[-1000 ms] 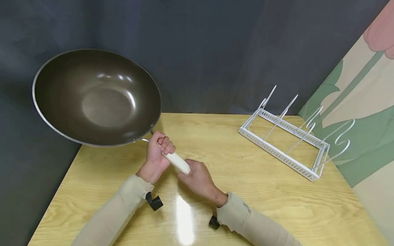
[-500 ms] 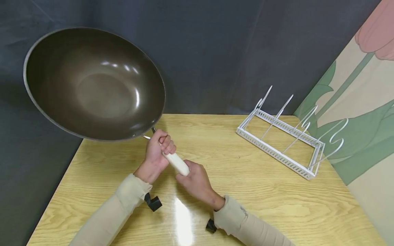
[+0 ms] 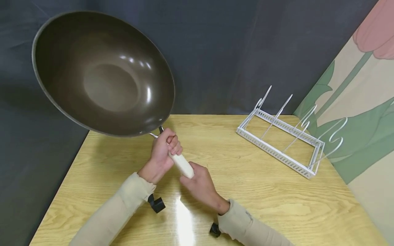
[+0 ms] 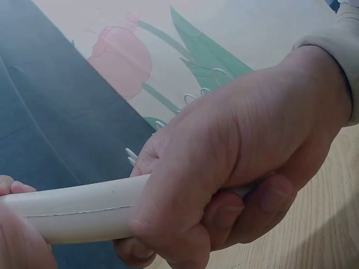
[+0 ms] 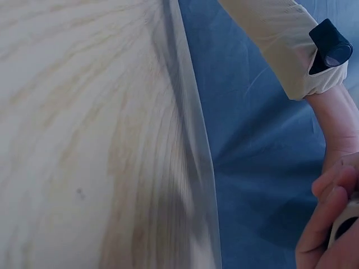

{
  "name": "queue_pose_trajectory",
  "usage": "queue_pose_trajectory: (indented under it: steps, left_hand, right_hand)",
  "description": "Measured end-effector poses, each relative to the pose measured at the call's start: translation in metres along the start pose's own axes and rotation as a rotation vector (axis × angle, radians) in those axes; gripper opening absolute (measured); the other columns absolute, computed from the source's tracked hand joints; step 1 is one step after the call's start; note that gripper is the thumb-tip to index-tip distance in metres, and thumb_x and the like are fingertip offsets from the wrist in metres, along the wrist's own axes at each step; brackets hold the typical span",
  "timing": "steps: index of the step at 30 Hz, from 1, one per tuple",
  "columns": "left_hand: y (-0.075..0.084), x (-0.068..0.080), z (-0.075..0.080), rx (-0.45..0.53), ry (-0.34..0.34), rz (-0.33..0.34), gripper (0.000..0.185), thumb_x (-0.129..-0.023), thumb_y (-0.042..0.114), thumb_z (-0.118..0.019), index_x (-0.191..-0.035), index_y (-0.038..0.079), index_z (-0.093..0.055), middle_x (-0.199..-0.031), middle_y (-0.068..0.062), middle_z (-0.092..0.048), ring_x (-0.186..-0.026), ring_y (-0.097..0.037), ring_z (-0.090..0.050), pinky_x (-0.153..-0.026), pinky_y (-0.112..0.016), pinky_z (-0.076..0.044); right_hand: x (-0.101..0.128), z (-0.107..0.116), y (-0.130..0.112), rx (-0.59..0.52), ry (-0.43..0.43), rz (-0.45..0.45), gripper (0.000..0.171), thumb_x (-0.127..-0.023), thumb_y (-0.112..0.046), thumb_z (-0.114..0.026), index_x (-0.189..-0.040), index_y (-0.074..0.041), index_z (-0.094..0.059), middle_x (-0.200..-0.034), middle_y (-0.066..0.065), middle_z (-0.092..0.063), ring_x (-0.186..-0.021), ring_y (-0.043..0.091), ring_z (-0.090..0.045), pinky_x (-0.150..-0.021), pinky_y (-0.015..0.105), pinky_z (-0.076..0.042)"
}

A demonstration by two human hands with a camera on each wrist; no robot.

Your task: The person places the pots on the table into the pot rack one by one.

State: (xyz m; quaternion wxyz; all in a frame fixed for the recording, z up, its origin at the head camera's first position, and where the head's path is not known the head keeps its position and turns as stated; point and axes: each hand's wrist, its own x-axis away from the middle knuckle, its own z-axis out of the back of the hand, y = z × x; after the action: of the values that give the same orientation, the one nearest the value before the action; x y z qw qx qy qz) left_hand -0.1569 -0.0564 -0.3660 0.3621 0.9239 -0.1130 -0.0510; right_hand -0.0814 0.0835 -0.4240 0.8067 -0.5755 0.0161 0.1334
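Note:
A large dark-brown wok (image 3: 110, 78) with a pale handle (image 3: 184, 165) is held up in the head view, tilted so its inside faces me. My left hand (image 3: 163, 150) grips the handle close to the wok. At the handle's far end is my right hand (image 3: 201, 186), its fingers curled round it. The left wrist view shows the right hand (image 4: 241, 145) wrapped about the handle (image 4: 84, 210), with part of the left hand (image 4: 22, 238) at the lower left edge. In the right wrist view, fingers (image 5: 320, 224) hold the handle's end.
A white wire rack (image 3: 277, 155) with upright dividers and curved hooks stands on the wooden table (image 3: 264, 198), right of the hands. Behind the table is a dark cloth wall (image 3: 215, 58). A floral panel (image 3: 363, 112) borders the right side.
The wok has risen and shifted slightly right over the last half second, its inside turning more toward the camera. Both hands keep their grip on the handle.

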Motion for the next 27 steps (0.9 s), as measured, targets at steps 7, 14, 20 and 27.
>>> queue_pose_trajectory:
  steps: [7,14,20,27]
  left_hand:
    - [-0.002,0.000,-0.009,-0.031,-0.038,0.008,0.038,-0.095,0.005,-0.039,-0.061,0.021,-0.035,-0.045,0.009,-0.036,-0.036,-0.004,-0.034,-0.044,-0.021,-0.028]
    - [-0.005,-0.002,-0.020,-0.063,-0.061,0.015,0.034,-0.093,0.006,-0.043,-0.063,0.019,-0.035,-0.046,0.009,-0.036,-0.036,-0.003,-0.034,-0.043,-0.021,-0.028]
    - [-0.010,-0.005,-0.029,-0.087,-0.085,0.036,0.034,-0.093,0.008,-0.046,-0.063,0.018,-0.037,-0.046,0.008,-0.036,-0.036,-0.004,-0.035,-0.043,-0.021,-0.030]
    - [-0.009,-0.008,-0.039,-0.104,-0.118,0.053,0.038,-0.095,0.009,-0.048,-0.060,0.019,-0.037,-0.045,0.008,-0.036,-0.037,-0.005,-0.035,-0.044,-0.021,-0.030]
  right_hand:
    - [0.004,0.005,-0.003,-0.031,0.015,-0.029,0.013,-0.082,0.005,-0.064,-0.095,0.004,-0.068,-0.067,-0.002,-0.053,-0.054,0.007,-0.046,-0.049,0.023,-0.039]
    - [0.009,0.007,-0.005,-0.071,0.047,-0.063,0.014,-0.081,0.007,-0.061,-0.094,0.006,-0.066,-0.065,0.000,-0.051,-0.051,0.008,-0.044,-0.045,0.023,-0.037]
    - [0.014,0.010,-0.007,-0.079,0.089,-0.114,0.020,-0.082,0.007,-0.062,-0.101,0.007,-0.067,-0.064,0.000,-0.051,-0.051,0.008,-0.044,-0.045,0.023,-0.036]
    - [0.014,0.017,-0.011,-0.138,0.118,-0.116,0.014,-0.083,0.006,-0.061,-0.096,0.005,-0.065,-0.059,0.001,-0.052,-0.046,0.010,-0.045,-0.040,0.024,-0.037]
